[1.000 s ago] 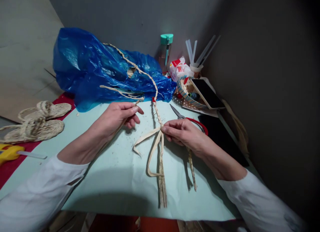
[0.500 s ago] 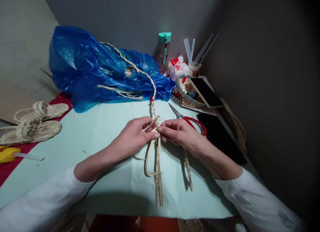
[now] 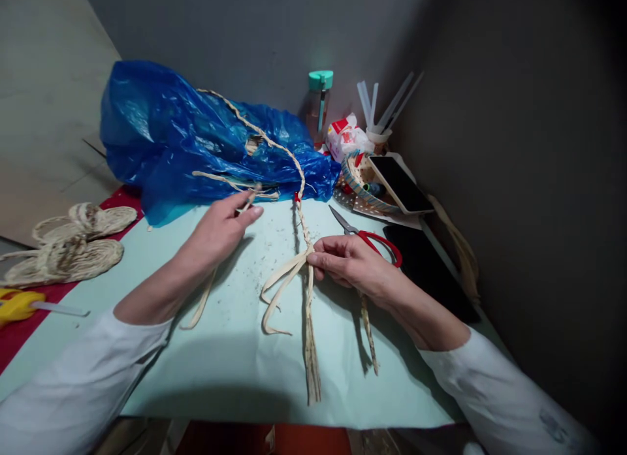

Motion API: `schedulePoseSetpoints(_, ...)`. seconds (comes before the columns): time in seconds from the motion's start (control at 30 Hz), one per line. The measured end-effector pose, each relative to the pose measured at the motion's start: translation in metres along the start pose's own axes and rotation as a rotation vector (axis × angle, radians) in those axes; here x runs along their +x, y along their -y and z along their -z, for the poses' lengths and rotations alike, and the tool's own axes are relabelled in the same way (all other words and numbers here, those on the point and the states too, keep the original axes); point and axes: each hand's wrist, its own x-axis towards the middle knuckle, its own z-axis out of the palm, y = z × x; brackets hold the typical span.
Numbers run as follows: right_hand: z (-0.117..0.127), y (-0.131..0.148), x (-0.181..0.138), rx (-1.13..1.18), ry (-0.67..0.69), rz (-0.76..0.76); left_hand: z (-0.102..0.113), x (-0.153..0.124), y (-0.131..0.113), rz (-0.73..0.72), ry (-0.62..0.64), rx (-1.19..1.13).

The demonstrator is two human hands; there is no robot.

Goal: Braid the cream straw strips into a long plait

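Observation:
A pale braided cord of dried plant strips [image 3: 267, 138] runs from the blue plastic bag [image 3: 161, 132] towards me, passing a small red marker [image 3: 296, 196]. My right hand [image 3: 347, 262] is closed in a pinch on the braid's lower end. Loose strips [image 3: 281, 279] bend out to the left below that pinch, and a longer bundle of strips [image 3: 311, 357] hangs straight down. My left hand [image 3: 220, 226] is closed on a single strip, whose tip pokes out above the fingers. The strip's tail [image 3: 202, 305] appears below my left forearm. Several loose strips [image 3: 215, 176] lie against the bag.
Red-handled scissors [image 3: 365, 236] lie just beyond my right hand. A woven basket [image 3: 357, 181], a phone [image 3: 400, 184], a lidded bottle [image 3: 319, 109] and a cup of glue sticks [image 3: 379, 132] stand at the back right. Woven sandals [image 3: 78, 246] and a yellow glue gun [image 3: 22, 305] are left.
My left hand has moved from the braid up and left towards the bag, with a strip in its fingers. The loose strips now spread leftward. My right hand keeps its pinch.

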Motion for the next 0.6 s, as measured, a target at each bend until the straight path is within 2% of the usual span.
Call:
schedulePoseSetpoints(0.07, 0.0, 0.0, 0.001, 0.0, -0.006, 0.002, 0.006, 0.005, 0.001, -0.039, -0.111, 0.196)
schedulePoseSetpoints(0.13, 0.0, 0.0, 0.001, 0.007, -0.014, 0.002, 0.004, 0.0, -0.008, -0.147, -0.224, 0.322)
schedulePoseSetpoints(0.17, -0.001, 0.0, 0.001, 0.015, -0.016, 0.003, 0.001, -0.006, -0.016, -0.202, -0.211, 0.324)
schedulePoseSetpoints(0.2, -0.001, 0.001, 0.001, 0.023, -0.018, 0.006, -0.004, -0.013, -0.024, -0.223, -0.137, 0.283)
schedulePoseSetpoints(0.3, -0.003, 0.002, 0.0, 0.047, -0.02, 0.016, -0.02, -0.033, -0.042, -0.146, 0.267, 0.12)
schedulePoseSetpoints(0.4, -0.005, 0.003, 0.001, 0.042, -0.025, 0.02, -0.032, -0.041, -0.039, 0.008, 0.479, -0.131)
schedulePoseSetpoints(0.5, -0.005, 0.003, 0.001, 0.023, -0.009, 0.016, -0.034, -0.039, -0.028, 0.07, 0.522, -0.28)
schedulePoseSetpoints(0.6, -0.005, 0.005, 0.0, 0.03, 0.024, 0.017, -0.033, -0.037, -0.025, 0.062, 0.465, -0.242)
